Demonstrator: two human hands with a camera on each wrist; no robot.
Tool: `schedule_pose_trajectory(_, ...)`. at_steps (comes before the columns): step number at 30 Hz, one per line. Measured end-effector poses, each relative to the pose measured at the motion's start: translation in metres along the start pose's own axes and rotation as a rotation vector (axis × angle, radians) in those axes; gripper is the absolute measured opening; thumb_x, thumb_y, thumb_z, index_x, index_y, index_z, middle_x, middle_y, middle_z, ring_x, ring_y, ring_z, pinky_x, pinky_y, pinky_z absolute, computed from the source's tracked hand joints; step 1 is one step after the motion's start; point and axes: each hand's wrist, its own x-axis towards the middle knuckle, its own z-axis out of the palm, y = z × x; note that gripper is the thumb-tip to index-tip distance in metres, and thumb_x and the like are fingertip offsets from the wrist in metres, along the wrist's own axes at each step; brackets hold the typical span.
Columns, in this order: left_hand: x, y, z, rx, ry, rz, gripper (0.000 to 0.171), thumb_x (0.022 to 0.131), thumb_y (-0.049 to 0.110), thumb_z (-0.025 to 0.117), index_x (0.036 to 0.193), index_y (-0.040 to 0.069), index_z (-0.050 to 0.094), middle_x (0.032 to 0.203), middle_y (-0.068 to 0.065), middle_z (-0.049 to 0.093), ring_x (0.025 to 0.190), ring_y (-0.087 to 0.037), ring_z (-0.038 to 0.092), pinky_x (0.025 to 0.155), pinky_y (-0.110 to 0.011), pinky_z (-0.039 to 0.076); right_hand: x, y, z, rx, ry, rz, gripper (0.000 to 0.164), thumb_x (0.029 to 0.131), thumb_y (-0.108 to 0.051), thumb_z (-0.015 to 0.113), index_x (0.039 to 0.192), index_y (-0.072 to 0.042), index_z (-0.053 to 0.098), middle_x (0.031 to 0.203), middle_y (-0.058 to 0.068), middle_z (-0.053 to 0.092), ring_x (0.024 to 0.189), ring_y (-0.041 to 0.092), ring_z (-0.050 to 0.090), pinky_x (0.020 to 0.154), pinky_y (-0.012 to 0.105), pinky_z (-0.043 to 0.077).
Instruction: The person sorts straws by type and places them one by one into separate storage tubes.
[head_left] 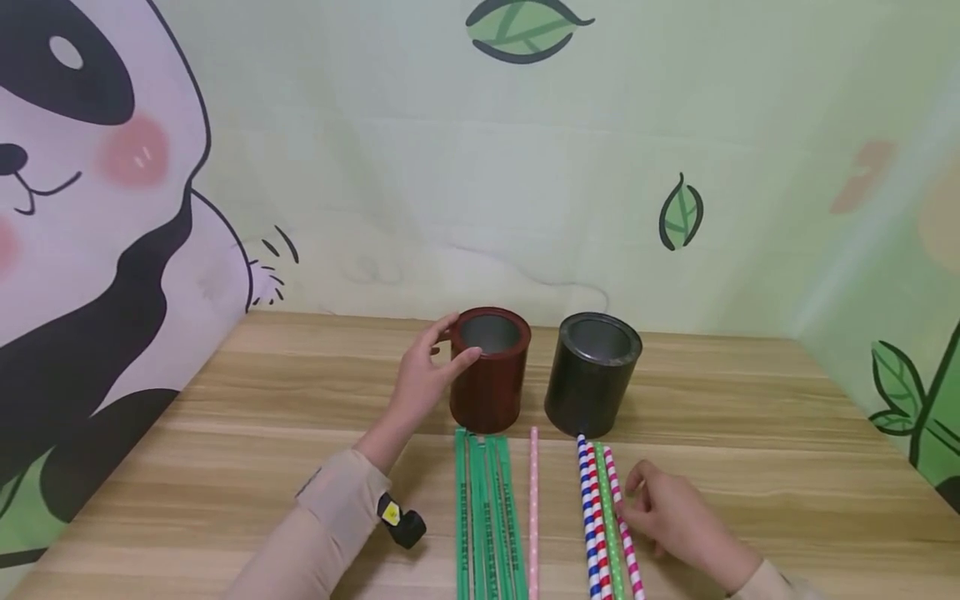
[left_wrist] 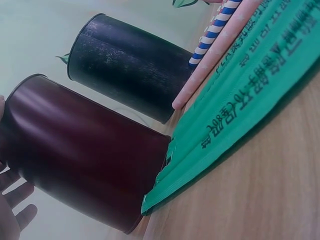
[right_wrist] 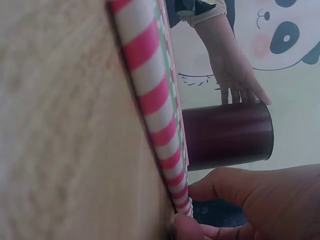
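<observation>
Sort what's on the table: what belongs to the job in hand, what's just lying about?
Likely job: dark red can, left fingers on it; pink-striped straw, right fingers at it.
Likely lying about: black can; green packets; pink dotted straw; blue-striped straw; red-striped straw; green dotted straw.

The tabletop is of light brown colour, with wood grain. Behind it stands a pale green back wall, on which two leaves with dark outlines are pictured. At the left is a big panda with pink cheeks. The right wall shows a green plant and a whitish streak.
</observation>
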Motion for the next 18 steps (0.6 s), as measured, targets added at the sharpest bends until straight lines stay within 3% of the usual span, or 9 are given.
schedule_pose_trajectory(11,-0.002,-0.001,0.000,-0.003,0.014,-0.002,0.064,0.086,0.029,0.072,0.141,0.010,0.046,0.137,-0.010,0.055,0.125,-0.027,0.051,0.107,-0.047,0.038,-0.001,0.001,0.006,-0.015,0.024,-0.024,0.018,0.080,-0.006,0.070,0.090,-0.005,0.055,0.058,0.003,0.053,0.039,0.013,0.050,0.037,0.022,0.041)
schedule_pose_trajectory(16,-0.002,0.000,0.000,0.017,0.021,-0.002,0.064,0.085,0.029,0.072,0.141,0.011,0.047,0.135,-0.011,0.056,0.124,-0.026,0.052,0.107,-0.046,0.039,-0.001,0.002,0.000,0.004,0.010,0.016,0.017,0.080,-0.005,0.069,0.089,-0.005,0.055,0.061,0.004,0.053,0.041,0.015,0.051,0.039,0.025,0.045)
schedule_pose_trajectory(18,-0.002,0.000,0.000,0.022,0.023,-0.010,0.065,0.085,0.030,0.073,0.141,0.013,0.047,0.135,-0.010,0.056,0.124,-0.026,0.051,0.108,-0.046,0.038,-0.003,0.002,-0.006,0.020,0.004,-0.017,0.016,0.081,-0.005,0.067,0.090,-0.003,0.054,0.063,0.003,0.054,0.041,0.016,0.051,0.039,0.026,0.045)
